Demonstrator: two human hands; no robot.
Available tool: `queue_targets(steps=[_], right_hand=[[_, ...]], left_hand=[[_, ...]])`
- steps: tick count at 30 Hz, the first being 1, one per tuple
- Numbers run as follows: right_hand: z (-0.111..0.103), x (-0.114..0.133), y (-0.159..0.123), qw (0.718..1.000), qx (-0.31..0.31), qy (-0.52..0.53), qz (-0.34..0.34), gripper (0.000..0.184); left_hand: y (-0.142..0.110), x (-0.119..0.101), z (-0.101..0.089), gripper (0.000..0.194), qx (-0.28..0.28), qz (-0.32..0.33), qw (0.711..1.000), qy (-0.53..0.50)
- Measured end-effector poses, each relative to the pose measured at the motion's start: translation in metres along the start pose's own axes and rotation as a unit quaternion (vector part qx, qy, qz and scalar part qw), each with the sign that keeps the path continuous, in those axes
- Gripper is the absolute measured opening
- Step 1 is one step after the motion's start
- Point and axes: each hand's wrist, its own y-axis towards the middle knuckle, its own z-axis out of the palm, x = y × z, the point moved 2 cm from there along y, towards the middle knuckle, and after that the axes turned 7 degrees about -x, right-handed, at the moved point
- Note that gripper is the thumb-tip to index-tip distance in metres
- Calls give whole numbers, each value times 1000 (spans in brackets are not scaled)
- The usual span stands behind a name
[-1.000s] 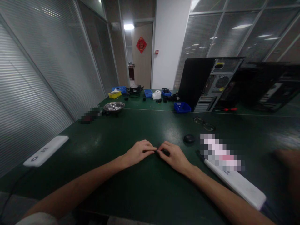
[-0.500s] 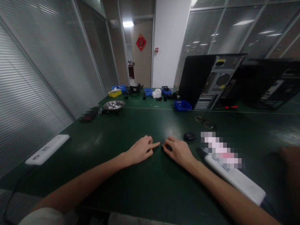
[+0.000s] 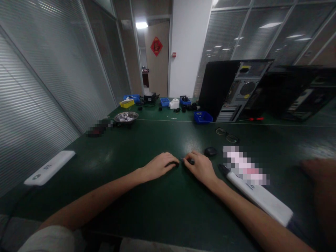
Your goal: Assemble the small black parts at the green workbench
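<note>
Over the middle of the green table [image 3: 147, 213], my left hand [image 3: 161, 166] has its fingers and thumb drawn together at the tips. What lies between them, if anything, is too small to make out. Close on its right, my right hand [image 3: 200, 165] is curled in a pinch. A small dark piece [image 3: 192, 162] shows between its fingers, and its kind cannot be told. The fingertips of the two hands almost meet. A black computer mouse [image 3: 210, 151] lies just beyond my right hand.
Glasses [image 3: 227, 135], a blue bin [image 3: 203, 118] and a white device [image 3: 258, 196] lie to the right. A computer tower [image 3: 220, 91] stands behind. A metal bowl [image 3: 126, 118] and another white device [image 3: 49, 168] are left. Someone else's arm [image 3: 321, 182] reaches in at far right.
My left index finger was stretched out toward my right hand; now it is bent in with the other fingers. My right hand keeps its pinch. The other person's arm has come further in.
</note>
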Motion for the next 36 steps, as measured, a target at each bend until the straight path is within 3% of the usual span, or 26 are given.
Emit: queue_targets(steps=[4,8,13,17,22,30,36], right_hand=[[0,0,0,1000,-1,12,0,18],[0,-2,-1,1000,-6,20,-2,20],[-2,-2,-2,1000,-1,27,6,20],[-3,-1,-2,999,2,33,9,21],[-4,-2,-2,999,5,33,9,22],[-3,-3,-2,999,5,37,1,21],[-4,-2,-2,999,9,47,-1,21]], left_hand=[[-9,22,-10,29,-10,-10,1000,7],[-32,84,-47,30,-106,-106,988,29],[-73,177,-114,24,-234,-218,934,161],[-108,219,-154,24,-279,-319,877,227],[-130,232,-170,27,-292,-428,831,202],[-125,224,-161,22,-333,-394,834,197],[-125,222,-160,26,-288,-354,855,246]])
